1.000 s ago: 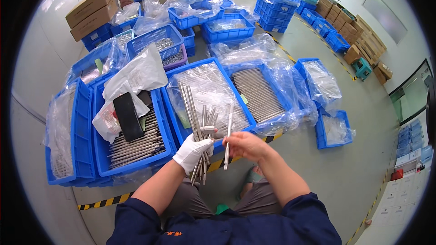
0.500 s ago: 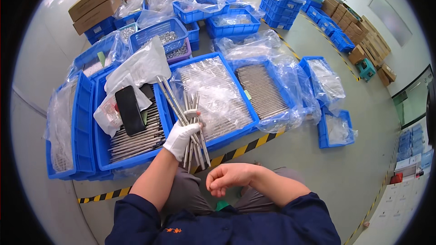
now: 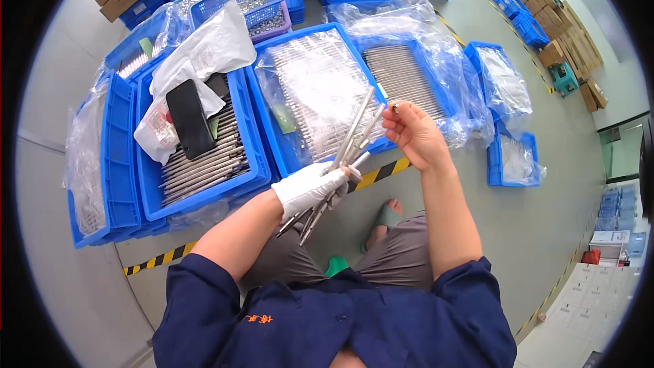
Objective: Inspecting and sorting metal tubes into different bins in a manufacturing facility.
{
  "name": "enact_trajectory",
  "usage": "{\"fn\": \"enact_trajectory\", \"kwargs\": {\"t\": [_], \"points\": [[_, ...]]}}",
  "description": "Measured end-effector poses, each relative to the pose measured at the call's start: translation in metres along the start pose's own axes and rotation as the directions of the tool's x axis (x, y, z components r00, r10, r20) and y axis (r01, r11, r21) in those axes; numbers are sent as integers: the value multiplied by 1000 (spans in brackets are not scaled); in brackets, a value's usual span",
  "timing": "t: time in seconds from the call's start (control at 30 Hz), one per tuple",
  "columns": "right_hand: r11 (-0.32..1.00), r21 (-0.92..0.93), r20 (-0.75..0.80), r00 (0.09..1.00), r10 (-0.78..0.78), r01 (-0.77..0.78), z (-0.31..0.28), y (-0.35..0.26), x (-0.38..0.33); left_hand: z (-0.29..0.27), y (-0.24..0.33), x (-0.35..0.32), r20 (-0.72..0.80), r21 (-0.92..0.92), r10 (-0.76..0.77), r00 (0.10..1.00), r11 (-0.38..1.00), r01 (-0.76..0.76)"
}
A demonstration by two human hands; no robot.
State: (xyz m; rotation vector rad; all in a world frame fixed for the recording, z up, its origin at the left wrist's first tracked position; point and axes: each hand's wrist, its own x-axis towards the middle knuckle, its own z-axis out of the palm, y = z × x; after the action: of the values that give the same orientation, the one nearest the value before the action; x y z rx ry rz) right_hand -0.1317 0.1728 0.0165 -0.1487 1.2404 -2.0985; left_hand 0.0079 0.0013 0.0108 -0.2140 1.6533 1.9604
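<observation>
Vs half a second ago, left to right: black phone (image 3: 190,119) unmoved, left of the gloved fingers, on the rod crate (image 3: 204,199). Gloved left hand (image 3: 310,189) has shifted right; fingers wrapped around several metal rods (image 3: 354,135). Rods stick out above and below those fingers, tops now leaning right instead of left. Bare right hand (image 3: 415,135) has come up from the lap to just beside the upper rod ends; fingertips pinched on a small shiny bit (image 3: 396,107), too small to identify.

Edges, left to right: rod crate's near corner just left of the glove. Middle crate (image 3: 289,160), film over its rods, lies beyond the left fingers, near edge partly behind the held rods. Right crate (image 3: 430,78) beyond the right fingertips. Striped tape (image 3: 381,174) on the floor below them. Grey floor (image 3: 524,245) runs right of the right forearm; small crate (image 3: 495,157) well right of those fingers.
</observation>
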Motion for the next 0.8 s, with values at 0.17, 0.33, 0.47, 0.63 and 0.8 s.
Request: {"fn": "enact_trajectory", "kwargs": {"t": [0.17, 0.33, 0.47, 0.63, 0.8], "points": [[993, -115, 128, 991, 27, -12, -10, -9, -9, 6, -9, 9, 74, 175, 12, 997, 984, -24], [994, -91, 150, 986, 67, -54, -16, -5, -10, 5, -12, 6, 46, 184, -2, 999, 983, -7], [996, -77, 140, 988, 62, -51, -13, -2, -12, 2, -18, 8, 53, 156, 16, 998, 988, -24], [971, -225, 9, 996, 90, -85, -14, -6, -15, 6, -22, 10, 13, 170, 56, 998, 984, -57], [990, -129, 30, 998, 63, -59, -10, 2, -16, 6, -27, 14, -1, 153, 18, 1000, 988, -17]]}}
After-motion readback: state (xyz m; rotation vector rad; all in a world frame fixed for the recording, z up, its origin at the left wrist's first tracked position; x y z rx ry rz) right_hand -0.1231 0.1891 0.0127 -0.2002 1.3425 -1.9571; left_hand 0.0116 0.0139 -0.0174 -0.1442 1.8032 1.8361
